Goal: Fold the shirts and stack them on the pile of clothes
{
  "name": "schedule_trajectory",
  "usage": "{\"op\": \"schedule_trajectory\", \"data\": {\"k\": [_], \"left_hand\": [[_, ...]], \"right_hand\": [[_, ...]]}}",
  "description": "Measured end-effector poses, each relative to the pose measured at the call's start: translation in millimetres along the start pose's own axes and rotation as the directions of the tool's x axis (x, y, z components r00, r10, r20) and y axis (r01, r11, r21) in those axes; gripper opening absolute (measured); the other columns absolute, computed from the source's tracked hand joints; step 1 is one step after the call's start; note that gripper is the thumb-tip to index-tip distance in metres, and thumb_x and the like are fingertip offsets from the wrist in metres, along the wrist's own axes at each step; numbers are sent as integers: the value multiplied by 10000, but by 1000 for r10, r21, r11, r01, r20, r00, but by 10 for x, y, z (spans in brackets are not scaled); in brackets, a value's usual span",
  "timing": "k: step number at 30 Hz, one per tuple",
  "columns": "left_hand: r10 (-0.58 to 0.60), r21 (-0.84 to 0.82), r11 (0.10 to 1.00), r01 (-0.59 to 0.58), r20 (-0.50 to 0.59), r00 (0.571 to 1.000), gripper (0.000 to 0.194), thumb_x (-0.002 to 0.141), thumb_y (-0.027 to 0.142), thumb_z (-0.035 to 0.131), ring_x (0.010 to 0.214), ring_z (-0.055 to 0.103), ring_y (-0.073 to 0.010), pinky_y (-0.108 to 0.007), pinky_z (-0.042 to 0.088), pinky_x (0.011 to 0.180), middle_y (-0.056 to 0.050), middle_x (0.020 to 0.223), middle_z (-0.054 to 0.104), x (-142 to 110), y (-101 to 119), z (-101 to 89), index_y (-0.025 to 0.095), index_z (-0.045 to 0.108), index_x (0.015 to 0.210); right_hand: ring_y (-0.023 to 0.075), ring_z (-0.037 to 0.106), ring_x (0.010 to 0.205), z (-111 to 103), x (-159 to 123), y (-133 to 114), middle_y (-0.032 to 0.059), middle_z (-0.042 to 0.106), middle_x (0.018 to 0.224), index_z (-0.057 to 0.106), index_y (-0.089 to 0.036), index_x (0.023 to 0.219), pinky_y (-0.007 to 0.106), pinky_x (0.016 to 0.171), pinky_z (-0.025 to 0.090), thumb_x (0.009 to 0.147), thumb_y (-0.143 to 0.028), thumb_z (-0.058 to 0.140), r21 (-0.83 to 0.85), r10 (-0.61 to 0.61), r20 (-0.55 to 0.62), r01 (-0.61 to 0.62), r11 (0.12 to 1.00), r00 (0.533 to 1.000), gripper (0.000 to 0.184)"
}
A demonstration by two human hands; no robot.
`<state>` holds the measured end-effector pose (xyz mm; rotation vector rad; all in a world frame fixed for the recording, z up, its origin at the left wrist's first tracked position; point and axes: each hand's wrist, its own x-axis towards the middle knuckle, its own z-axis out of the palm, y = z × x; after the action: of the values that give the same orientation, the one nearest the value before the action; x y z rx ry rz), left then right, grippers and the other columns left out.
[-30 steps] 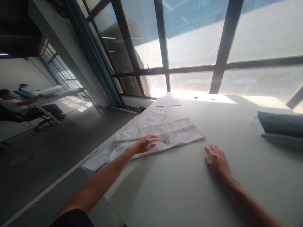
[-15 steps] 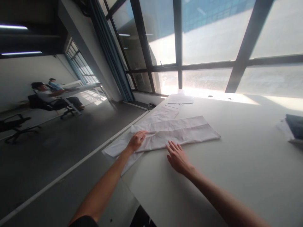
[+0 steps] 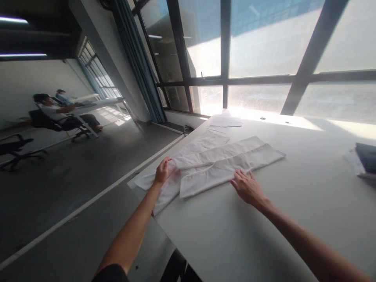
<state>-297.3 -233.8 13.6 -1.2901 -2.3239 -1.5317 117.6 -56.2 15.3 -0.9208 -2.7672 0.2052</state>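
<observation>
A white garment lies on the table in long, wrinkled, overlapping layers; I cannot tell its exact kind. At its left end my left hand is closed on the fabric, the thumb side partly hidden. Loose folds spread beside and below that hand, reaching the table's left edge. My right hand is open with the palm down, its fingertips touching the front edge of the upper folded panel.
White paper sheets lie at the far end of the white table. A dark folded bundle rests on white material at the right. Windows stand behind. Two people sit at desks far left, near an office chair.
My left hand has moved left to the garment's end and closed on it. My right hand, earlier out on the bare table, now touches the garment. The upper panel has shifted right against the lower layers.
</observation>
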Motion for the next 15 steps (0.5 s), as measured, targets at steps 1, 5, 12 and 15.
{"op": "schedule_trajectory", "data": {"k": [1, 5, 12, 15], "left_hand": [[30, 26, 999, -31, 37, 999, 628, 1004, 602, 311, 1260, 622, -278, -457, 445, 1128, -155, 1280, 705, -8, 18, 8, 140, 627, 1289], [97, 129, 985, -113, 123, 988, 598, 998, 573, 309, 1254, 629, -283, -466, 462, 1118, -155, 1293, 699, -18, 53, 14, 144, 659, 1225], [298, 266, 879, -396, 343, 891, 484, 954, 485, 411, 1233, 632, -327, -541, 463, 1110, -147, 1274, 707, -18, 450, 249, 180, 679, 1219], [398, 147, 836, -529, 502, 768, 446, 993, 431, 427, 1288, 604, -291, -506, 442, 1147, -114, 1330, 687, -233, 993, 600, 200, 652, 1301]], "right_hand": [[301, 411, 1476, -32, -28, 215, 177, 527, 1536, 597, -135, 1396, 573, 1227, 192, 1088, -436, 264, 1, -1, 7, 1, 1000, 1000, 544], [281, 474, 1432, -251, -152, 1169, 142, 585, 1488, 643, -191, 1328, 551, 1193, 270, 1079, -363, 260, -20, 154, 7, -154, 988, 988, 489], [315, 539, 1339, -559, -404, 1605, 234, 599, 1419, 672, -100, 1242, 458, 1105, 377, 1005, -222, 371, -73, 535, -93, -542, 837, 839, 401], [343, 330, 1505, -347, -454, 1167, 227, 389, 1616, 481, -79, 1501, 494, 1180, 295, 1046, -333, 328, -21, 605, -106, -611, 792, 789, 544]]}}
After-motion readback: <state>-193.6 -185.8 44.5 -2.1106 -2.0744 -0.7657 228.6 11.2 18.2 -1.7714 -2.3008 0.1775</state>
